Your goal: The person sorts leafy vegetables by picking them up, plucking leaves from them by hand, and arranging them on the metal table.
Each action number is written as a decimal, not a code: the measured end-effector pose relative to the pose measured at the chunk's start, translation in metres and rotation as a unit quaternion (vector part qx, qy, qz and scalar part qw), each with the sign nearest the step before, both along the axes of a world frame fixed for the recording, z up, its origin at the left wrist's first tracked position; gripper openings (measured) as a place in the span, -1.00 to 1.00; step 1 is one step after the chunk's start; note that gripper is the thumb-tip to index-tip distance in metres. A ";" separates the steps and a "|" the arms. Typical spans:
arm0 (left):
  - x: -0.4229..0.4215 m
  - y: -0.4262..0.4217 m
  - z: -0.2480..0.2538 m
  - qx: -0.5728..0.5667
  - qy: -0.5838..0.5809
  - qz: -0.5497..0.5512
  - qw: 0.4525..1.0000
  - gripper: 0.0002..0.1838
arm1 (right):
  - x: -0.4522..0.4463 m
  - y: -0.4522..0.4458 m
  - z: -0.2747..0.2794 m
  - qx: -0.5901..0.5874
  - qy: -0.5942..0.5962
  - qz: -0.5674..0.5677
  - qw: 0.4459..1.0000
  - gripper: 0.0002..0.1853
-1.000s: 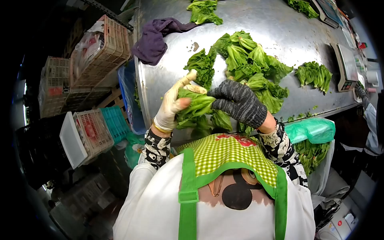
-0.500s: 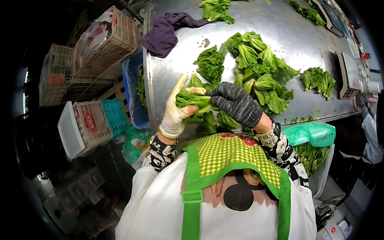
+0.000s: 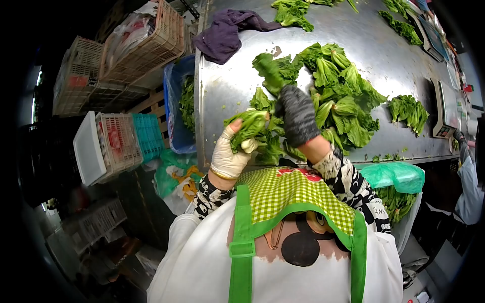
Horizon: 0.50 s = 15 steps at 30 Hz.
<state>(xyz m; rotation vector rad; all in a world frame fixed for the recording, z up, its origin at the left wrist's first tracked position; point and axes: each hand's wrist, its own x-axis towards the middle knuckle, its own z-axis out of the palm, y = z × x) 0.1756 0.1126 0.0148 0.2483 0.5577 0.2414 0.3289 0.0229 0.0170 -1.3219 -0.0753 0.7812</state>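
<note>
My left hand (image 3: 230, 154), in a pale thin glove, is closed around a small bunch of lettuce (image 3: 248, 130) above the near edge of the metal table. Whitish stem ends show on the bunch, facing right. Just right of it is my right hand (image 3: 297, 115), in a dark grey knit glove and blurred by motion. A smeared lettuce leaf (image 3: 270, 73) sticks out from its fingers, pointing away from me. Loose lettuce (image 3: 270, 149) lies on the table beneath and between my hands. A larger lettuce pile (image 3: 346, 91) rests to the right of my right hand.
A purple cloth (image 3: 225, 38) lies at the metal table's (image 3: 237, 65) far left corner. Left of the table stand a blue lined bin (image 3: 174, 106) and stacked crates (image 3: 151, 50). Scales (image 3: 444, 108) sit at right, near another person's sleeve (image 3: 467, 177). A green-bagged bin (image 3: 396, 177) stands close right.
My right hand has moved away from the lettuce in my left hand, with a leaf now in its fingers. My left hand has turned the bunch. The camera view has shifted slightly.
</note>
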 end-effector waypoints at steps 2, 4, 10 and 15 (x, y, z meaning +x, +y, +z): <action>-0.003 0.002 0.004 -0.083 -0.007 0.009 0.997 -0.65 | 0.025 0.002 -0.029 -0.042 -0.096 0.100 0.989 -0.81; -0.005 0.003 0.007 -0.119 0.000 0.021 0.993 -0.63 | 0.026 0.002 -0.008 -0.047 -0.232 0.175 0.956 -0.74; 0.000 0.008 0.010 -0.105 0.036 0.020 0.994 -0.46 | 0.011 -0.008 0.005 0.056 -0.494 0.222 0.839 -0.56; 0.003 0.015 0.016 0.007 -0.083 -0.081 0.993 -0.08 | 0.018 -0.022 0.017 -0.071 -0.271 0.249 0.927 -0.70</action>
